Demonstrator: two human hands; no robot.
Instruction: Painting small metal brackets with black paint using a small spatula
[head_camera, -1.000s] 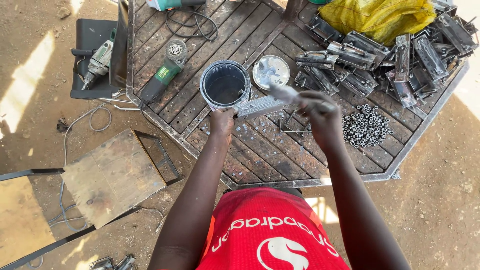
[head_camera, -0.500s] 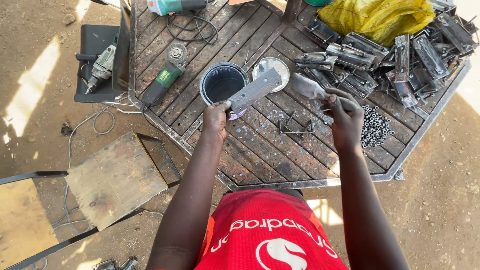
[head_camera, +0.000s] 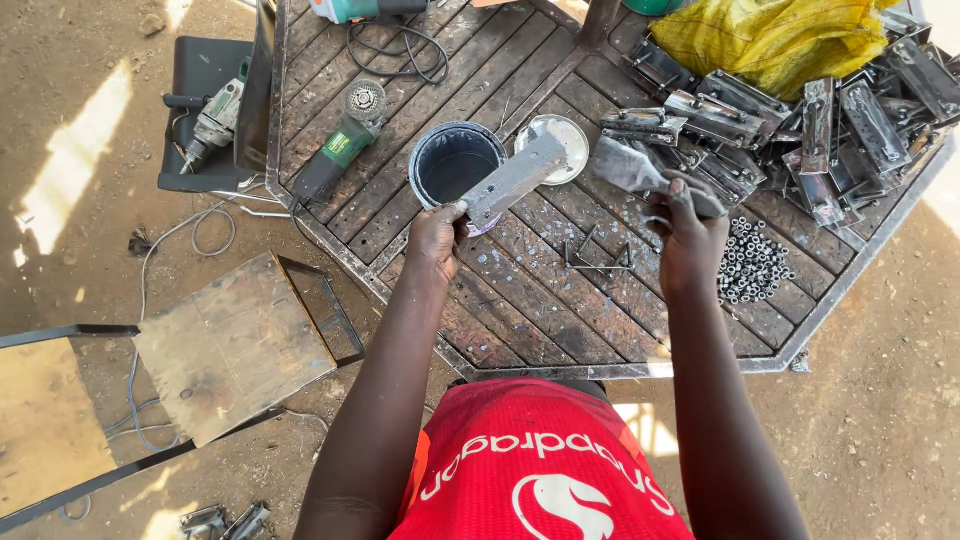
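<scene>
I see a flat grey metal plate (head_camera: 515, 178), long and rectangular with a dull, scuffed face, tilted over the rim of the round dark paint tin (head_camera: 456, 163). My left hand (head_camera: 436, 238) is closed on its lower end, just this side of the tin, forearm stretched forward. My right hand (head_camera: 686, 235), well right of the tin, is curled shut around a grey, rag-like brush (head_camera: 640, 170), wrist raised. The tin's shiny round lid (head_camera: 572, 133) lies just right of it on the slatted metal worktop (head_camera: 530, 300). A green angle grinder (head_camera: 335, 155) rests left of the tin, and stacked steel brackets (head_camera: 800, 120) and small nuts (head_camera: 752, 270) lie far right.
</scene>
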